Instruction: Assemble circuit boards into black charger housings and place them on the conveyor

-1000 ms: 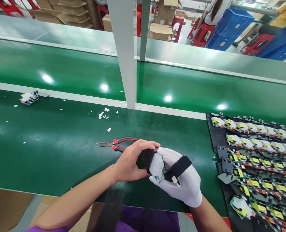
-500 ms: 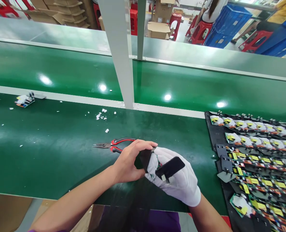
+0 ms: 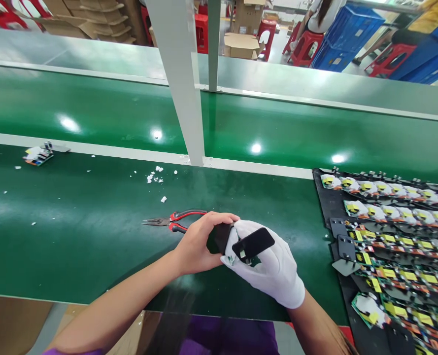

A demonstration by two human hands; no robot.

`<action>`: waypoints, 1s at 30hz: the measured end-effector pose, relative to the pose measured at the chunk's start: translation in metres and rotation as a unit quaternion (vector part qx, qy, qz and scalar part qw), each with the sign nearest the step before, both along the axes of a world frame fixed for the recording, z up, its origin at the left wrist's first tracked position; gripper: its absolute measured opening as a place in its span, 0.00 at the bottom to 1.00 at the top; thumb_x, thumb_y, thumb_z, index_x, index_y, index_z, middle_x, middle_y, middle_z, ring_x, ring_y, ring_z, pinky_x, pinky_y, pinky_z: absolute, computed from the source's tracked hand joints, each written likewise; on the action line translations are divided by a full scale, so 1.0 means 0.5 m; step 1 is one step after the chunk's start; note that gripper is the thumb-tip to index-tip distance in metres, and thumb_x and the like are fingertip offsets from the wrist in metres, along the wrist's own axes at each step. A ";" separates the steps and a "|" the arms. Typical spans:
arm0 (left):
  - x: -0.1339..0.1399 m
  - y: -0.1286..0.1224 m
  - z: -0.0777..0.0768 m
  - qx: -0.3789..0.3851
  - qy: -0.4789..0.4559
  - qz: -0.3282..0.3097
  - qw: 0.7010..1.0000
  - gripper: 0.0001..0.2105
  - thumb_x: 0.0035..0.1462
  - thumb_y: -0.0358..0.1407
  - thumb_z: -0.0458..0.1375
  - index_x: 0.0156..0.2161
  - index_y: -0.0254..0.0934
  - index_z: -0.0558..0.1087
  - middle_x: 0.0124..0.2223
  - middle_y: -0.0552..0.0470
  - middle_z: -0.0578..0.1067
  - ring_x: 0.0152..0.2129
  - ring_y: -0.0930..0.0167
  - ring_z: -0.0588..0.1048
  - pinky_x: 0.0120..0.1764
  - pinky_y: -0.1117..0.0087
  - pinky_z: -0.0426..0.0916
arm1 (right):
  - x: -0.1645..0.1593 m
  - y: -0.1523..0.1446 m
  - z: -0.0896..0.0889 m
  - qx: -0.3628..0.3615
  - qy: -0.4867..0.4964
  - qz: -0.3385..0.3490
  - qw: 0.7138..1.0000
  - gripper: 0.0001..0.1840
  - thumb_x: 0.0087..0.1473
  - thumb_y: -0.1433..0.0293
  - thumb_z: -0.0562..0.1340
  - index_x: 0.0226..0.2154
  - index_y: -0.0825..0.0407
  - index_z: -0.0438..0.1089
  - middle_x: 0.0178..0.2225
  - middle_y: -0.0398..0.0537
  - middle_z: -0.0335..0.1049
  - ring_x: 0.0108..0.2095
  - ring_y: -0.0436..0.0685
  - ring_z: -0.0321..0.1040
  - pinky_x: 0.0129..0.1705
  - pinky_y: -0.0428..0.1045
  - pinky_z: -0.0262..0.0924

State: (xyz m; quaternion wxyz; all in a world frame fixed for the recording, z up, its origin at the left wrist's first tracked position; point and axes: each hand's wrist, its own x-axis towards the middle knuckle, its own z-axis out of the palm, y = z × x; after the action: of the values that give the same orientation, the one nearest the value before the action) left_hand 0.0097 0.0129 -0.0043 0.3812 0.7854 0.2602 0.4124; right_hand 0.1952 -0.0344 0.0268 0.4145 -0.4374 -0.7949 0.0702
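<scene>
My bare left hand (image 3: 200, 244) closes its fingers and thumb around a dark, flat-sided piece (image 3: 221, 238). Whether this is a plate on the board or a separate case, I cannot tell. My right hand (image 3: 274, 268), in a white glove, is wrapped around a circuit board (image 3: 232, 245) with white filler on it. From the board a black metal plate (image 3: 254, 243) sticks out over the gloved palm. Both hands meet above the green bench. Just left of my left hand lie long-nose pliers (image 3: 172, 221) with red and black handles, their jaws pointing left.
Rows of circuit boards (image 3: 388, 214) lie on a black mat (image 3: 331, 204) at the right. A single board (image 3: 37, 154) sits far left. White crumbs (image 3: 154, 176) are scattered over the green bench (image 3: 93, 236). A white post (image 3: 184, 98) rises beyond my hands.
Both hands have shifted slightly up and left with the board. The black metal plate has tilted a little and moved left. The pliers have stayed in place.
</scene>
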 end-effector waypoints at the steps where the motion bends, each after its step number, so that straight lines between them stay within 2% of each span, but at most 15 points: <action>1: 0.000 0.000 -0.001 -0.003 -0.004 -0.001 1.000 0.30 0.48 0.31 0.68 0.54 0.42 0.61 0.50 0.42 0.77 0.44 0.64 0.78 0.41 0.66 0.74 | 0.000 0.001 0.000 0.004 0.000 0.001 1.000 0.14 0.57 0.67 0.67 0.46 0.51 0.69 0.42 0.50 0.78 0.43 0.58 0.77 0.47 0.51 0.75; 9: -0.001 -0.003 -0.007 -0.042 -0.049 -0.036 0.997 0.31 0.46 0.30 0.70 0.54 0.43 0.61 0.51 0.42 0.76 0.46 0.64 0.78 0.44 0.65 0.74 | 0.001 0.002 0.021 0.004 0.012 0.050 0.999 0.11 0.56 0.70 0.67 0.43 0.51 0.69 0.40 0.49 0.78 0.43 0.58 0.76 0.46 0.50 0.74; 15: -0.003 -0.005 -0.001 -0.098 -0.039 -0.036 0.994 0.32 0.44 0.28 0.70 0.53 0.43 0.62 0.52 0.41 0.76 0.46 0.62 0.78 0.42 0.67 0.73 | 0.007 0.004 0.036 -0.056 0.024 0.064 0.996 0.10 0.57 0.73 0.66 0.42 0.48 0.69 0.40 0.47 0.77 0.42 0.57 0.76 0.46 0.50 0.74; 19: -0.002 -0.005 0.006 -0.103 -0.033 -0.028 0.994 0.31 0.45 0.28 0.70 0.52 0.43 0.62 0.52 0.43 0.77 0.46 0.63 0.79 0.42 0.67 0.74 | 0.011 0.005 0.033 -0.074 0.031 0.061 0.995 0.12 0.57 0.73 0.66 0.44 0.47 0.68 0.42 0.48 0.76 0.44 0.58 0.75 0.47 0.52 0.74; 23: -0.003 -0.004 0.010 -0.107 -0.021 -0.028 0.994 0.29 0.46 0.33 0.71 0.51 0.42 0.62 0.51 0.42 0.77 0.45 0.63 0.79 0.41 0.66 0.74 | 0.016 0.007 0.030 -0.082 0.043 0.075 0.993 0.14 0.57 0.75 0.64 0.45 0.47 0.69 0.43 0.48 0.76 0.45 0.57 0.75 0.48 0.51 0.73; 26: -0.003 -0.005 0.010 -0.109 -0.010 -0.014 0.994 0.29 0.46 0.36 0.72 0.50 0.42 0.62 0.51 0.42 0.77 0.43 0.64 0.79 0.42 0.66 0.74 | 0.021 0.006 0.026 -0.099 0.057 0.078 0.990 0.17 0.57 0.77 0.62 0.49 0.48 0.68 0.47 0.50 0.75 0.48 0.58 0.74 0.51 0.53 0.71; 30: -0.003 -0.007 0.009 -0.105 -0.002 0.003 0.994 0.30 0.45 0.36 0.73 0.50 0.43 0.63 0.50 0.45 0.78 0.42 0.65 0.79 0.43 0.66 0.73 | 0.028 0.003 0.023 -0.134 0.081 0.057 0.986 0.23 0.58 0.79 0.59 0.54 0.46 0.67 0.52 0.50 0.73 0.51 0.58 0.72 0.52 0.54 0.70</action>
State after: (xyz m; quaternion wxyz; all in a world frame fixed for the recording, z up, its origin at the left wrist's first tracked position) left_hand 0.0084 0.0096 0.0003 0.4611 0.7395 0.3037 0.3850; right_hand 0.2091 -0.0331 0.0383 0.4101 -0.4357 -0.7660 0.2350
